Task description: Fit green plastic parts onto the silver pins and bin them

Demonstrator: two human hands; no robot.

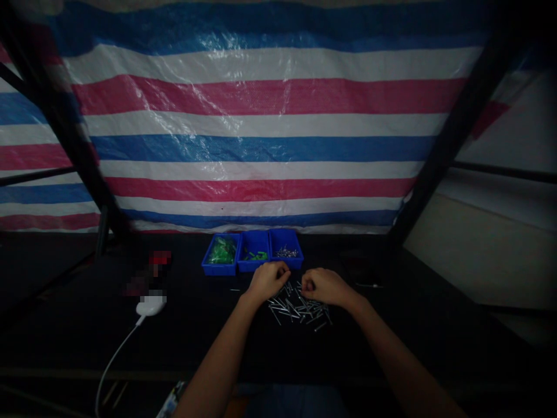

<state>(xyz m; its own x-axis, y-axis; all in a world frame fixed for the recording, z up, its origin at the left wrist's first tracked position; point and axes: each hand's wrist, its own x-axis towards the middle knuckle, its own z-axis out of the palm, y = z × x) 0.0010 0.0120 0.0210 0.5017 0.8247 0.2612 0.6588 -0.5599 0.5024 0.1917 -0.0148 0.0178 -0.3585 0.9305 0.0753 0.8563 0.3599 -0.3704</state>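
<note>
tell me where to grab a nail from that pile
Pinch the shaft at mid-length on the nail at the pile's near right edge, coming straight down with the right hand. It lies flat and a little apart from the pile, so nothing seems to cross it, and the thin shaft should lift cleanly.

**Striped tarpaulin hangs behind a black-topped workbench**

A pink, white and blue plastic tarpaulin (261, 96) stretches between dark metal frame posts (452, 139), with a cream wall (487, 255) at right. On the black tabletop (87, 325), a white computer mouse (150, 305) trails its white cable (114, 360) toward the near edge, just beside a blurred red-and-dark object (159, 258) too indistinct to identify.
</note>
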